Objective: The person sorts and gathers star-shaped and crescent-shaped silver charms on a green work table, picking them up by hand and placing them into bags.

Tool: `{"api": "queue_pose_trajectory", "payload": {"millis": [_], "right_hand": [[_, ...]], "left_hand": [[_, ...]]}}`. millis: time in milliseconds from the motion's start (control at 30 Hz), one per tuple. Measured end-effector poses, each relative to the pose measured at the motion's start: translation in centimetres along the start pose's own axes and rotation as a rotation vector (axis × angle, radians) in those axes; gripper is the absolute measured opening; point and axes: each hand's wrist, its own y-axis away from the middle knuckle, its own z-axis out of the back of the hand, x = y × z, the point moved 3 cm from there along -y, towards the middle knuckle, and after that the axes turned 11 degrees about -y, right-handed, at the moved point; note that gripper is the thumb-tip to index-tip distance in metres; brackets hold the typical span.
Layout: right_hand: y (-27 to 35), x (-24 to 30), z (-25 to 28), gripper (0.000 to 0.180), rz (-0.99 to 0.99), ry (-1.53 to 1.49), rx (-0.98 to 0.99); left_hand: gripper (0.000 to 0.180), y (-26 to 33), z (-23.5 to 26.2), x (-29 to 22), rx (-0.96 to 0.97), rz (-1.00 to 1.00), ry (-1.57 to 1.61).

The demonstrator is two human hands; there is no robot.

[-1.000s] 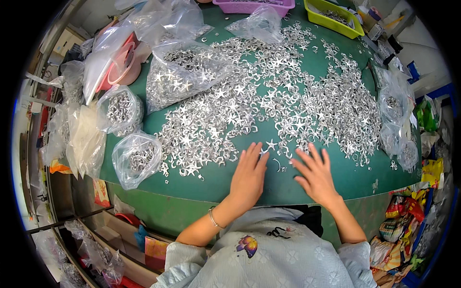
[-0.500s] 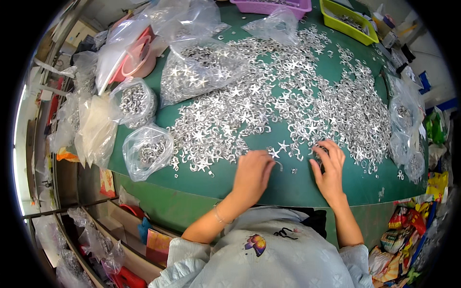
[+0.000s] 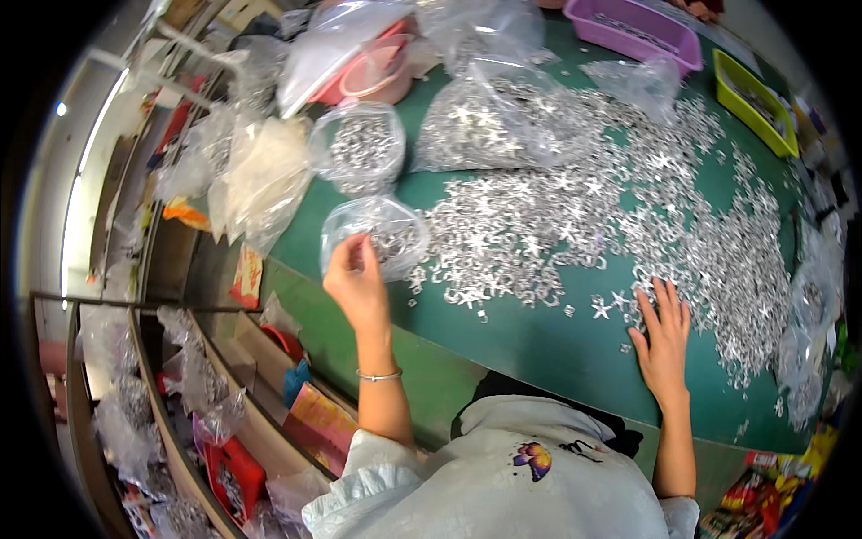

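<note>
Silver pieces (image 3: 521,242) lie heaped on the green table (image 3: 539,350), right hand (image 3: 664,349) spread at their edge; left hand (image 3: 357,289) pinched, hold unclear, over a small clear bag (image 3: 336,221) of pieces; beyond, a large bag (image 3: 435,151) and purple tray (image 3: 620,48) hold more

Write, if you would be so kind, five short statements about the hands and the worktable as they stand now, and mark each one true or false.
1. The left hand is at a small clear bag. True.
2. The right hand is clenched in a fist. False: its fingers are extended, at the edge of the silver pieces.
3. The purple tray stands left of the yellow-green tray. True.
4. The bracelet is on the right arm. False: it is on the left.
5. Some silver pieces on the green table are star-shaped. True.
</note>
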Motion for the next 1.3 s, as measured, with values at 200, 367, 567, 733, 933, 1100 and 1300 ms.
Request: {"api": "queue_pose_trajectory", "payload": {"millis": [200, 367, 567, 733, 933, 1100, 1300], "right_hand": [[0.0, 0.4, -0.2, 0.052, -0.006, 0.005, -0.017], [0.1, 0.7, 0.3, 0.045, 0.067, 0.008, 0.046], [2.3, -1.5, 1.5, 0.025, 0.097, 0.007, -0.107], [2.6, -3.0, 3.0, 0.020, -0.035, 0.058, -0.401], [-2.8, 0.0, 1.8, 0.042, -0.002, 0.077, -0.174], [-0.6, 1.5, 1.1, 0.047, 0.059, -0.090, 0.152], [-0.1, -1.1, 3.2, 0.021, 0.103, -0.178, -0.121]], "left_hand": [[0.007, -0.4, 0.2, 0.3, 0.048, 0.013, -0.056], [0.034, -0.8, 0.8, -0.1, 0.007, -0.227, -0.310], [0.027, 5.3, -1.5, -6.7, 0.394, -0.225, 0.153], [0.034, 11.0, -6.3, -14.3, 0.776, -0.639, 0.302], [0.040, 13.4, -13.6, -16.1, 0.698, -0.949, -0.151], [0.024, 13.9, -11.0, -14.3, 0.700, -0.977, 0.180], [0.019, 10.1, -10.5, -13.5, 0.591, -0.724, 0.333]]}}
